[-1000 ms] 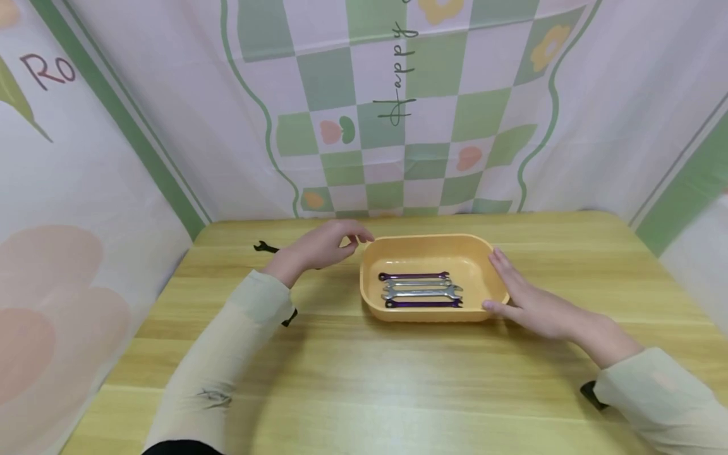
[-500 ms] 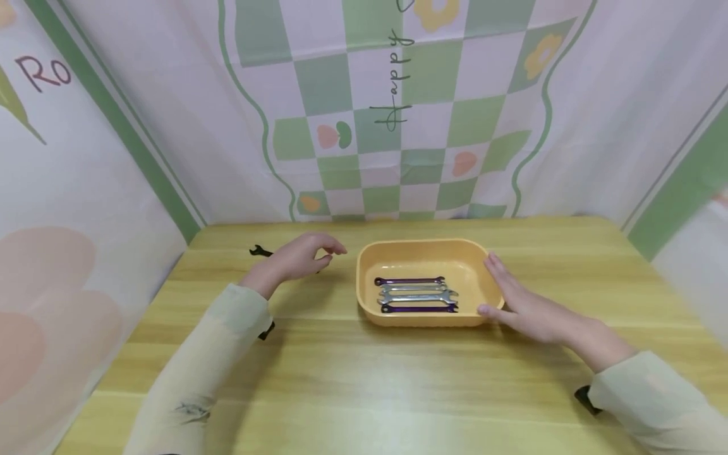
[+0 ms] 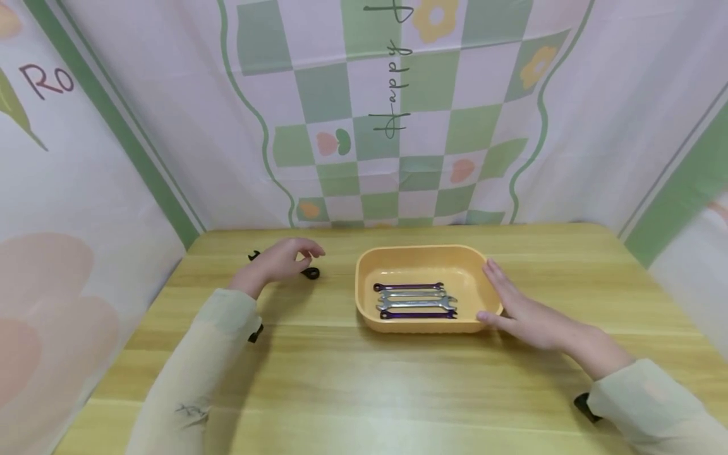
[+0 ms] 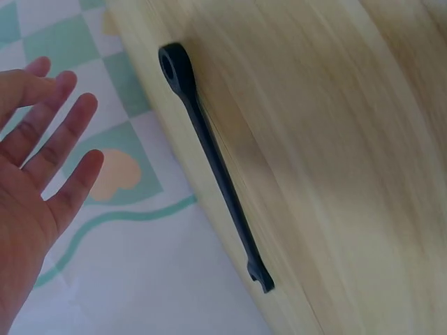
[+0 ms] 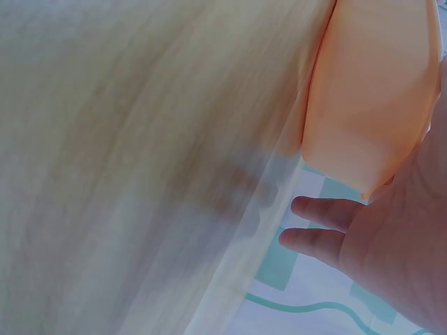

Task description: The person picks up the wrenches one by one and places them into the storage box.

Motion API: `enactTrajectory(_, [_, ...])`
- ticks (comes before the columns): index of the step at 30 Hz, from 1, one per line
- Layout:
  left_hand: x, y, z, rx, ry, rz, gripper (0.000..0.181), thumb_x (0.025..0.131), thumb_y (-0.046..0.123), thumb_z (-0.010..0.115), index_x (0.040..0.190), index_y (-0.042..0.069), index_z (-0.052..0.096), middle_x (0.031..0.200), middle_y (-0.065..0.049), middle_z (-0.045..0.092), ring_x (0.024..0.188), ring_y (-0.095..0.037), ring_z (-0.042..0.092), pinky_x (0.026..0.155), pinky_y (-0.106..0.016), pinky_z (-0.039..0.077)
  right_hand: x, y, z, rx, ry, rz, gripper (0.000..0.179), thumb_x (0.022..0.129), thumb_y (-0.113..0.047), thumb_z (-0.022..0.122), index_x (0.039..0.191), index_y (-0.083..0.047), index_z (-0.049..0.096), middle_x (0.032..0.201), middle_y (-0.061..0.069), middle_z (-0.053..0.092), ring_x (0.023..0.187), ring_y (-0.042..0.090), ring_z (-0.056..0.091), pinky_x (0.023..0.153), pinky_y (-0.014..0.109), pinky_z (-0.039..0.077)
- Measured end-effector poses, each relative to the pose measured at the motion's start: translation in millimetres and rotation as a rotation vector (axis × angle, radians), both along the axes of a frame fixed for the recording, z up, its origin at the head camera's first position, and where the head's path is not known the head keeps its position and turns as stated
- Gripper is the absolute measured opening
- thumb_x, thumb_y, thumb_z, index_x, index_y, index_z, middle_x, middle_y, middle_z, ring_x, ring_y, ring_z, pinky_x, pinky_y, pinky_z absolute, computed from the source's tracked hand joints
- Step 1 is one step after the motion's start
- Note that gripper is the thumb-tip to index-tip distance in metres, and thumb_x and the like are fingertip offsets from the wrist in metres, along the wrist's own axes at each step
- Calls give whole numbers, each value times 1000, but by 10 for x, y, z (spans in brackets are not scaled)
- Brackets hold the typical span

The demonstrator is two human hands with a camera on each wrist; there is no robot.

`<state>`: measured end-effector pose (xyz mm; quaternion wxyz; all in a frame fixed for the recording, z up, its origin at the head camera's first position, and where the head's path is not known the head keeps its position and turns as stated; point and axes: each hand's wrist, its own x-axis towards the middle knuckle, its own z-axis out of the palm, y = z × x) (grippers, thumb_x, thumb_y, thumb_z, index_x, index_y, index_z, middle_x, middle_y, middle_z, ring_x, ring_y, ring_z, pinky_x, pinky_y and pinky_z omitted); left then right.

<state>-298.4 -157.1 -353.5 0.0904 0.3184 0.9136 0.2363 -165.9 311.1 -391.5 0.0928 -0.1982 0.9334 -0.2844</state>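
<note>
My left hand (image 3: 279, 259) hovers over a black combination wrench (image 3: 311, 273), its fingers loosely extended and holding nothing. In the left wrist view the whole black wrench (image 4: 216, 157) lies on the wood, apart from the hand (image 4: 42, 153). A yellow plastic tray (image 3: 418, 248) stands at the centre of the table. Inside it several wrenches lie side by side: a purple wrench (image 3: 408, 287) at the back, silver wrenches (image 3: 418, 304) in the middle, and another purple wrench (image 3: 418, 314) in front. My right hand (image 3: 526, 316) rests against the tray's right end, fingers straight and thumb at the front rim.
The wooden table (image 3: 364, 392) runs back to a curtain (image 3: 378, 177) with green and white checks. Another printed curtain (image 3: 114, 208) hangs along the left side.
My left hand has moved left, away from the tray's left rim and over to the black wrench, whose ring end now shows. The right hand stays at the tray.
</note>
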Motion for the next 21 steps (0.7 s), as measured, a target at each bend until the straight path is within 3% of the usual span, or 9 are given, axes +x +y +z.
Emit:
enactTrajectory(5, [-39, -56, -40, -9, 0, -4, 34, 97, -5, 57, 127, 1, 69, 123, -15, 69, 116, -33, 62, 101, -51, 49, 0, -3, 4, 2, -2, -2, 94, 105, -39, 56, 163, -10, -13, 167, 11, -23, 149, 54, 0, 112, 72, 13])
enactTrajectory(9, [-53, -88, -74, -30, -32, 28, 36, 95, -8, 59, 128, 3, 70, 124, -14, 69, 119, -33, 61, 102, -50, 49, 1, -3, 3, 4, -3, -5, 95, 105, -39, 56, 163, -9, -12, 167, 11, -23, 149, 54, 0, 112, 72, 13])
enactTrajectory(21, [-120, -255, -218, -38, -45, 102, 44, 91, -12, 53, 129, 2, 69, 133, -18, 64, 126, -39, 55, 105, -53, 46, 10, -11, 4, 4, 8, -2, 94, 105, -38, 56, 163, -9, -12, 167, 13, -22, 149, 55, 1, 112, 73, 15])
